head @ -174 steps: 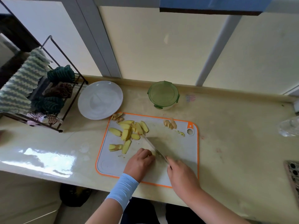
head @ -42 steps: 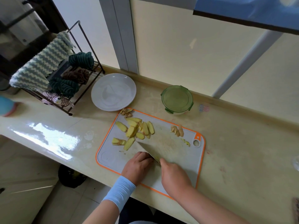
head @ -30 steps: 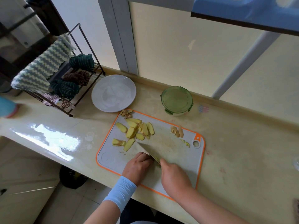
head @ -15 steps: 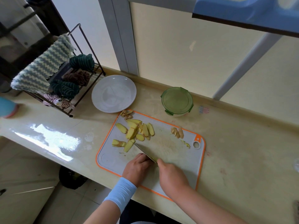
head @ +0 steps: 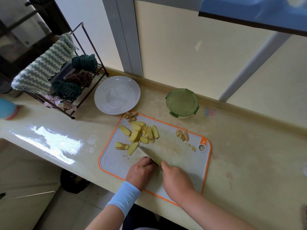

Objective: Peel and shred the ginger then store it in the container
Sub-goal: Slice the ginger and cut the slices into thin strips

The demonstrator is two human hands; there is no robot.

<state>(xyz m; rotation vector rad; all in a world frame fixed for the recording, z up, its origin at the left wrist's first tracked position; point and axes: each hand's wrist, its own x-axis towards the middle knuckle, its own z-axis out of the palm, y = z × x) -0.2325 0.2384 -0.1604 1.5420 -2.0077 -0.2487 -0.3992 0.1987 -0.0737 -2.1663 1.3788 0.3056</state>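
Ginger slices (head: 137, 133) should handle light, stiff, slippery: pin flat from above. My right hand (head: 177, 180) grips the knife (head: 148, 154); left hand (head: 141, 171) curls its fingers beside it, contents hidden.

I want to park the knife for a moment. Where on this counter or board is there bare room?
The counter right of the cutting board is bare and wide. Another free patch lies between the rack and the board's left edge. The board's far-left corner is crowded with ginger slices; its near edge holds the left hand and right hand.
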